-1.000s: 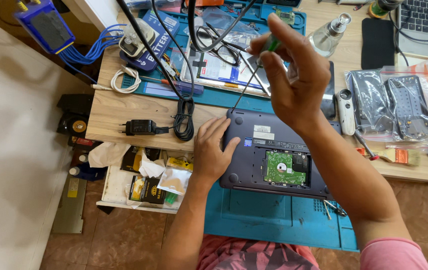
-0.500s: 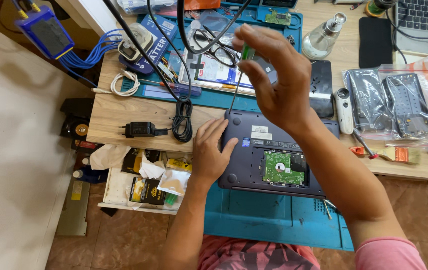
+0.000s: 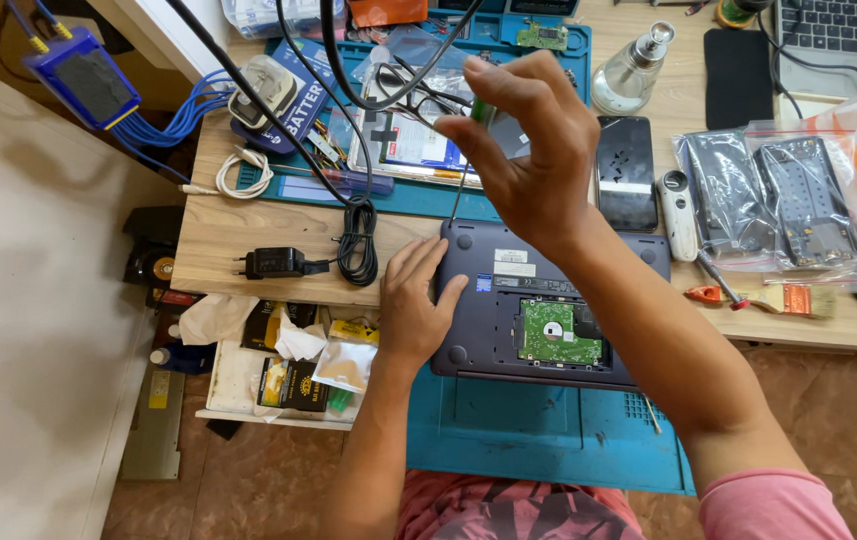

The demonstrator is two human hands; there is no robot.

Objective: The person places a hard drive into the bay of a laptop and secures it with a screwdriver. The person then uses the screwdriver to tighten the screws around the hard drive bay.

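The right hand [image 3: 533, 160] is pinching a thin screwdriver [image 3: 468, 150] by its green handle, tip just beyond the left fingers [image 3: 428, 262], which are lying open on the laptop [image 3: 508, 285]. Light, stiff; likely slippery, best gripped at the handle.

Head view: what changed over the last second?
The right hand swung the green-handled screwdriver from slanted to nearly upright, its tip now near the rear left corner of the upturned laptop. The grip was not let go. The left hand stayed flat on the laptop's left end, and the laptop did not move.
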